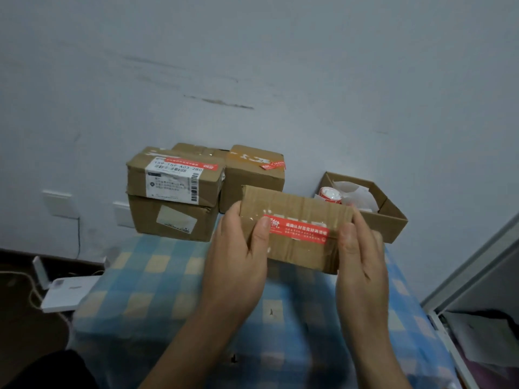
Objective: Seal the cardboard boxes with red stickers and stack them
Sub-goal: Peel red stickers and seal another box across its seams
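I hold a flat cardboard box (297,209) above the checked table (157,276). A red sticker (302,230) runs across its front seam. My left hand (238,256) grips the box's left end, thumb on the sticker's left tip. My right hand (359,259) grips the right end, thumb beside the sticker's right tip. At the back left, a stack of two boxes (171,200) stands against the wall, the upper one with a red sticker (193,164) on top. Beside it stands another box (252,175) with a red sticker (273,165) at its top edge.
An open cardboard box (393,217) at the back right holds a roll of red stickers (330,194) and white backing paper (354,192). A white device (67,293) and cables lie on the floor at left. A grey cabinet edge (471,270) stands at right.
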